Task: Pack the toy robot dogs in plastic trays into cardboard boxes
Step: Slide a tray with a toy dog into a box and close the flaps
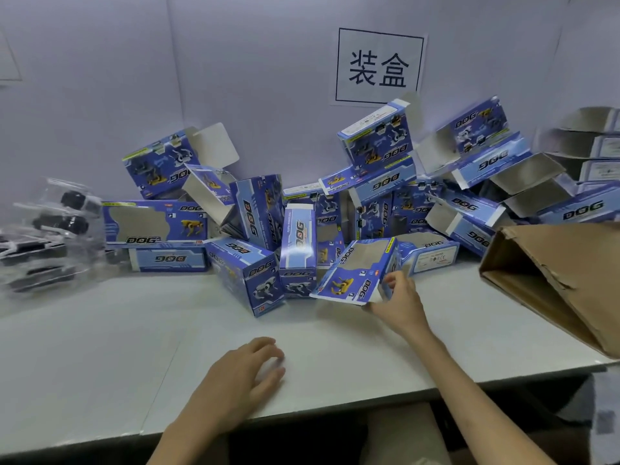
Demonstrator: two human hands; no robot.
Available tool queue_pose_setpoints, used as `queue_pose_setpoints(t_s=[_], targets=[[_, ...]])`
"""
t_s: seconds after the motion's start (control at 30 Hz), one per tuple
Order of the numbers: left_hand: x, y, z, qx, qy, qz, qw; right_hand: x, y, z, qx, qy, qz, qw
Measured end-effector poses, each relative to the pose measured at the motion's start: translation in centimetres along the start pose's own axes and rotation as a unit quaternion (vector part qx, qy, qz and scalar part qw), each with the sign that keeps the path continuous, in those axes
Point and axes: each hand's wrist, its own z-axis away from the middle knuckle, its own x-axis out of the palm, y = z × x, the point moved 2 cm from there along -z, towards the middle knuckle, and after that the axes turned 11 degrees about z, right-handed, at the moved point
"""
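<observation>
A white table carries a heap of blue DOG boxes against the wall. Right of the heap a brown carton lies tipped over. Left of the heap sit clear plastic trays holding toy robot dogs. At the heap's front the right hand grips a tilted blue box. Before the heap the left hand rests flat, fingers loose, holding nothing.

A jumbled heap of blue printed cardboard boxes marked DOG, many with flaps open, lies along the back of the pale worktop. At its front one windowed blue box tilts, its near corner gripped by the right hand. Far left, stacked clear plastic trays hold black-and-white toy robot dogs.
</observation>
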Motion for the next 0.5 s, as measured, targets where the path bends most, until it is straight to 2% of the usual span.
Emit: queue_pose_setpoints(t_s=[0.23,0.3,0.4,0.5], targets=[[0.2,-0.7,0.0,-0.007,0.022,0.032,0.999,-1.5,-1.3,0.3,-0.024,0.176,-0.030,0.984],[-0.3,-0.2,-0.3,-0.044,0.058,0.106,0.992,-3.6,-2.9,1.0,-0.039,0.208,-0.045,0.976],[-2.0,1.6,-0.7,-0.103,0.183,0.283,0.936,-6.5,-5.2,2.9,-0.053,0.214,-0.072,0.973],[-4.0,5.2,-1.5,-0.097,0.213,0.384,0.893,-8.6,-6.7,6.2,-0.062,0.188,-0.109,0.974]])
